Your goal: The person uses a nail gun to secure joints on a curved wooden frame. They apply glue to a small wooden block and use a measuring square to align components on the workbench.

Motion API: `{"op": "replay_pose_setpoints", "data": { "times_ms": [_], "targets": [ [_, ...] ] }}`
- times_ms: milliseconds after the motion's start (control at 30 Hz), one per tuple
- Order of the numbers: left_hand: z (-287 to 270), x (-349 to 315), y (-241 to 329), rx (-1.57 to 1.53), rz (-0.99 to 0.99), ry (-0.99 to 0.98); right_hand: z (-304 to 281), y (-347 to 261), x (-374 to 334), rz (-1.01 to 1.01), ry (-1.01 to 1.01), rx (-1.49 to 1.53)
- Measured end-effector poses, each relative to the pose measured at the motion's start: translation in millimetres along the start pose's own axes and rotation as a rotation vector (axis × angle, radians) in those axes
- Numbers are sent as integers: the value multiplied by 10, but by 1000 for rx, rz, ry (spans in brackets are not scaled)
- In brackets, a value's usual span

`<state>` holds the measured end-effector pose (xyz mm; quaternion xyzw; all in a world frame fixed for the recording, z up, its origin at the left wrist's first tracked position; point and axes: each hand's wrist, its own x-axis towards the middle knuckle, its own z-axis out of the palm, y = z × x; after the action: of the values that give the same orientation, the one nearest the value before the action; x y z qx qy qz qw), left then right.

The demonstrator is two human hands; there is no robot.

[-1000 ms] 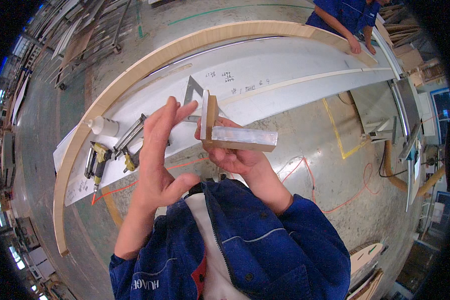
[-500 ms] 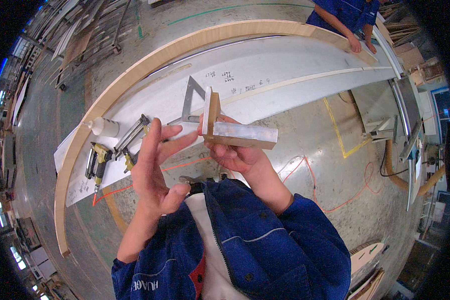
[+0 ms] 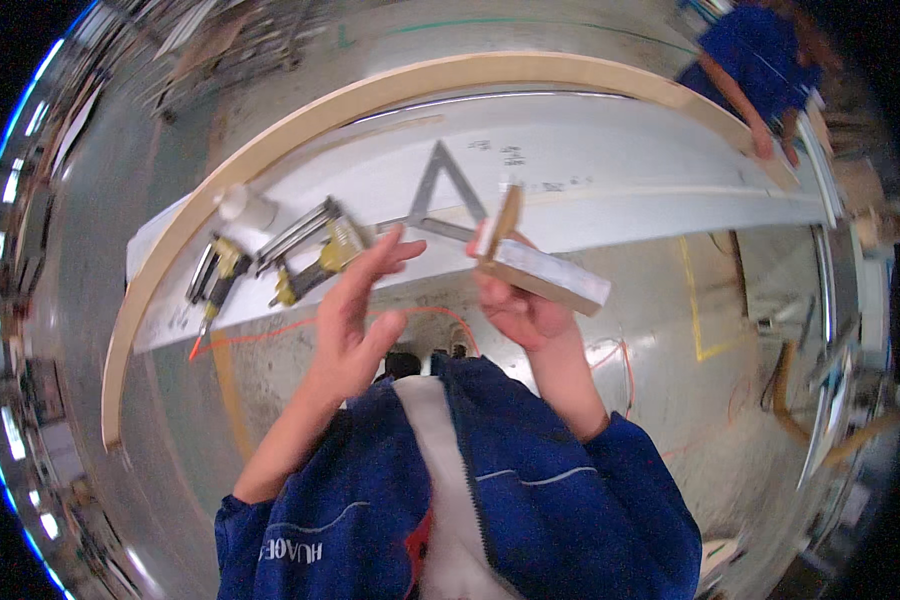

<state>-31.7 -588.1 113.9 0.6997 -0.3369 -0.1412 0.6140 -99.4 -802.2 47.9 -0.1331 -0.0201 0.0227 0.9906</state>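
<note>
My right hand (image 3: 522,308) grips a wooden block piece (image 3: 550,275) made of two short boards joined at an angle, with pale white faces and brown wood edges. My left hand (image 3: 355,318) is raised to the left of it, fingers apart, holding nothing. Beyond the hands, a grey metal triangle square (image 3: 427,188) lies on the white table, its lower right corner partly behind the block piece. Left of the square are two yellow-and-black nail guns, a larger one (image 3: 315,250) and a smaller one (image 3: 218,275). Motion blurs the picture somewhat.
A long curved wooden strip (image 3: 370,92) arcs around the far and left sides of the white table (image 3: 610,150). By its left part stands a white bottle (image 3: 245,208). A co-worker (image 3: 755,75) handles the strip's right end. An orange hose (image 3: 260,340) runs along the floor.
My view has swung, so the table and tools appear farther right. The gap between my left hand and the block piece has widened. My right hand still holds the piece.
</note>
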Motion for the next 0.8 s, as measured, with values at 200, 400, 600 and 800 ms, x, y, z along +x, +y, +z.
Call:
{"op": "replay_pose_setpoints", "data": {
  "times_ms": [200,400,600,800],
  "targets": [
    [-335,-871,-974,-605,-559,552,97,49,75,59,279,-396],
    [-1510,-1842,-2200,-1180,-652,1215,175,153,157,244,-130,91],
    [-2330,-1975,-2833,-1438,-381,1360,445,538,293,357,-419,511],
    [-2484,-1638,-2725,-1496,-118,1098,651,861,258,312,-364,536]
  ]
}}
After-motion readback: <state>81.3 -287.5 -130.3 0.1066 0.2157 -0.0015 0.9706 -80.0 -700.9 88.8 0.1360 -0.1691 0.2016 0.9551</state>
